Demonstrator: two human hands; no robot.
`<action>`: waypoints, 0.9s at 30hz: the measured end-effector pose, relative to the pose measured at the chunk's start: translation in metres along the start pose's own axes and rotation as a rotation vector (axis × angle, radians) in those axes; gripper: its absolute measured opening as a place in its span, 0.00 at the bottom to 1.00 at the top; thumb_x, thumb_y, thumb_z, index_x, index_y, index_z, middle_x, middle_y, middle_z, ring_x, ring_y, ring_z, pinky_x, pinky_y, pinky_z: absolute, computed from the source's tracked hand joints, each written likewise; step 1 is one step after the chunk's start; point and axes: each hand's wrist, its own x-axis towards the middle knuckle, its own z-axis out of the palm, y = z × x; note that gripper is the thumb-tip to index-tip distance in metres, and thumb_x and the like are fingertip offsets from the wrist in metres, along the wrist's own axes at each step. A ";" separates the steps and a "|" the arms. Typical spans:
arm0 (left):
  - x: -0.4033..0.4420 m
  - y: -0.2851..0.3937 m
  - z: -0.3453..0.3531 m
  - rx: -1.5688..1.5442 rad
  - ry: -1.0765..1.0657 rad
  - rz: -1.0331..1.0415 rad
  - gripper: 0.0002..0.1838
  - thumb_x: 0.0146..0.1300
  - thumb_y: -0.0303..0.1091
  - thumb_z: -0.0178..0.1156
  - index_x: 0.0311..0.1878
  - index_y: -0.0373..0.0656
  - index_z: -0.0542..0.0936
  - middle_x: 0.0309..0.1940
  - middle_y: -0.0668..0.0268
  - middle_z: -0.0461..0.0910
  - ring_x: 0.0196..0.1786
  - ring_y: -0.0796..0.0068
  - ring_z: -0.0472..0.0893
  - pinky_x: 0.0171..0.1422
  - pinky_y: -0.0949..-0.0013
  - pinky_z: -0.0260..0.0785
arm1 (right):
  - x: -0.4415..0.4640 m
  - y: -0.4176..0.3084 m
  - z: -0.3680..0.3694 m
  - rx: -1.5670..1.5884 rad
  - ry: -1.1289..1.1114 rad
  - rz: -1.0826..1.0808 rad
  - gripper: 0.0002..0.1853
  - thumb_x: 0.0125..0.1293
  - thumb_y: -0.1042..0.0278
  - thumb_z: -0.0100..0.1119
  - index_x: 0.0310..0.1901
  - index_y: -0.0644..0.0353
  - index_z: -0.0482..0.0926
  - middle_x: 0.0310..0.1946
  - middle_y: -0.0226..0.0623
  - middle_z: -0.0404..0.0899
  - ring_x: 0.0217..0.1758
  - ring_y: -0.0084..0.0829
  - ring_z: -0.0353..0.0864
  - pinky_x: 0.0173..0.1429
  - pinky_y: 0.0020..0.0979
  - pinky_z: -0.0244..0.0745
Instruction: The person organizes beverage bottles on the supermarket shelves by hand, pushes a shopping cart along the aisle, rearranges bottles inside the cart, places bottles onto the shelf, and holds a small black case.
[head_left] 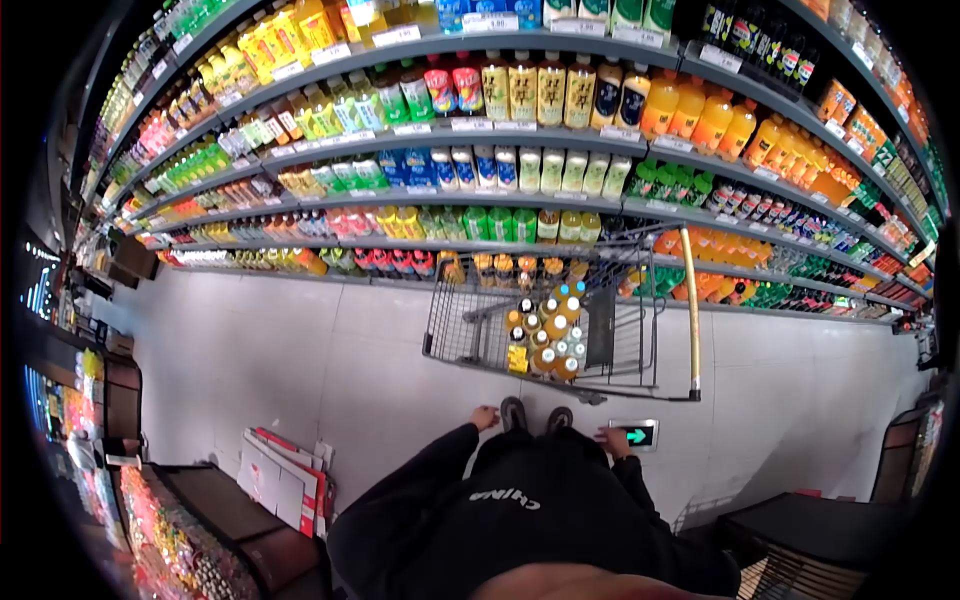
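Observation:
My left hand (485, 417) hangs low beside my left shoe, holding nothing I can see, its fingers loosely apart. On the other side, my right hand (613, 440) hangs empty with relaxed fingers, appearing in front of a floor sign with a green arrow (637, 436). A wire shopping cart (440, 318) stands crosswise between me and the shelves, with its long yellowish handle (693, 310) to the right. Neither hand touches it. Several bottles (557, 327) with orange, yellow and pale contents stand in the cart, next to a small yellow pack (517, 358).
Long curved shelves (400, 139) packed with drink bottles run across the front. Flattened cardboard (275, 470) leans at lower left by a bin of colourful wrapped goods (165, 520). A dark rack (800, 535) stands behind on the right. Grey tiled floor (240, 350) surrounds the cart.

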 end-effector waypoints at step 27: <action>-0.145 0.259 0.456 0.418 0.251 0.978 0.24 0.75 0.39 0.61 0.67 0.34 0.71 0.61 0.47 0.75 0.62 0.48 0.78 0.65 0.56 0.72 | -0.185 0.112 -0.256 1.022 0.550 0.623 0.20 0.77 0.60 0.53 0.62 0.65 0.78 0.51 0.45 0.86 0.47 0.35 0.87 0.49 0.29 0.81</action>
